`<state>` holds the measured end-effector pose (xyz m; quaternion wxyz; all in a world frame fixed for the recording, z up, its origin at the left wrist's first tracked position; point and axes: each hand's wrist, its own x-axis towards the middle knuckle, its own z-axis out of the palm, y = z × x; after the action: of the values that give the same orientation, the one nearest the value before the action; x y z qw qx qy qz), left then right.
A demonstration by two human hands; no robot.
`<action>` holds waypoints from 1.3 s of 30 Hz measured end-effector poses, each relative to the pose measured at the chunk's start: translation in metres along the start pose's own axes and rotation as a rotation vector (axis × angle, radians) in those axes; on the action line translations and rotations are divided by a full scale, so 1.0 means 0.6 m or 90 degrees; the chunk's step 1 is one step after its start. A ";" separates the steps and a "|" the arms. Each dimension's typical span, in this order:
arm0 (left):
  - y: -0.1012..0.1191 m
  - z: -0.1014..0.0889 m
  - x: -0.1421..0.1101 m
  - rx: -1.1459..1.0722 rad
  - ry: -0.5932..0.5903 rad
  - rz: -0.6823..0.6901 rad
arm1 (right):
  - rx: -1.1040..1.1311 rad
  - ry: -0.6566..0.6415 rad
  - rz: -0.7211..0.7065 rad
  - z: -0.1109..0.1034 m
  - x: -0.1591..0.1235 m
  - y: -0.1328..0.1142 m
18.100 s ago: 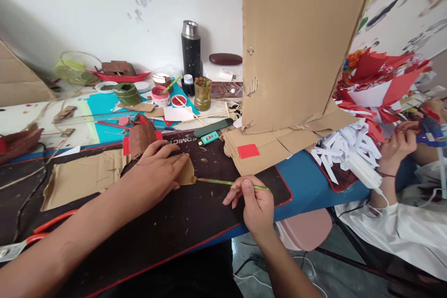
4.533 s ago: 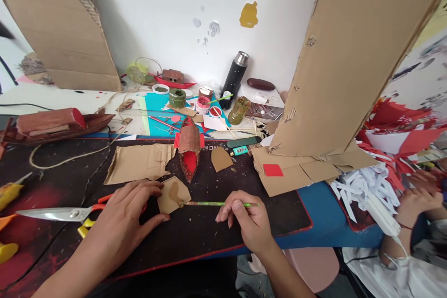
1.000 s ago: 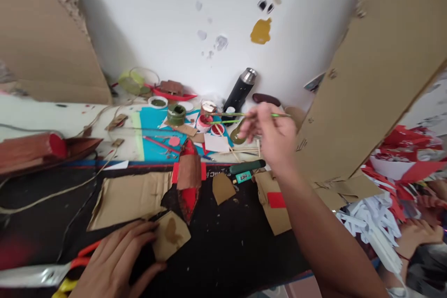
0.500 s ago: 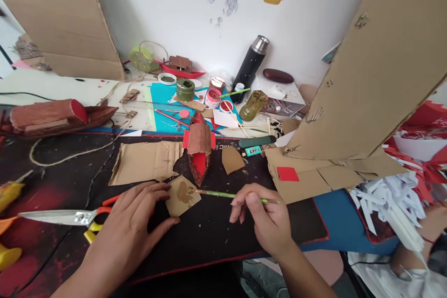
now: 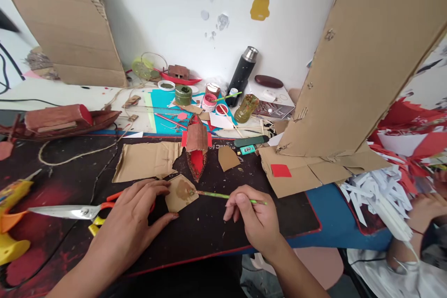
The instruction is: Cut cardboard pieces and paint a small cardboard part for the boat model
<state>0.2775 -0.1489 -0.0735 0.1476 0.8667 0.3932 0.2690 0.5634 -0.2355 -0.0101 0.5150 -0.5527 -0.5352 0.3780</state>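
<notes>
My left hand (image 5: 136,214) steadies a small five-sided piece of cardboard (image 5: 179,202) on the dark mat, its thumb and fingertips at the left edges. A damp brown patch covers the upper part of that piece. In my right hand (image 5: 253,214) is a thin green paintbrush (image 5: 216,194), pinched near its rear, with the bristles touching the patch. Just beyond stands a small model boat (image 5: 196,139) with a brown cover and red inside. Right of the boat lies another cut cardboard piece (image 5: 228,158). Scissors (image 5: 71,212) with red and yellow handles lie beside my left hand.
Behind are a green paint jar (image 5: 183,95), a pink paint pot (image 5: 209,102), a jar of murky liquid (image 5: 246,109) and a black flask (image 5: 242,74). A larger boat (image 5: 59,120) and a glue gun (image 5: 14,200) lie left. At right stands tall cardboard (image 5: 370,65); another person's hand (image 5: 428,212) is beyond.
The brush tip has moved a little across the cardboard piece, and the brown patch looks slightly wider. Both hands keep their hold. The whole view has shifted somewhat.
</notes>
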 end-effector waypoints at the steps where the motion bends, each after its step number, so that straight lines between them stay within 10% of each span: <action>1: 0.000 0.000 0.000 0.000 0.001 0.002 | 0.004 0.005 0.000 0.004 0.001 0.002; 39: 0.000 0.001 0.001 0.005 0.011 0.009 | -0.051 0.021 -0.055 0.034 0.004 0.014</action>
<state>0.2782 -0.1487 -0.0735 0.1391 0.8678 0.3892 0.2759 0.5457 -0.2287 -0.0219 0.5166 -0.5557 -0.5648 0.3246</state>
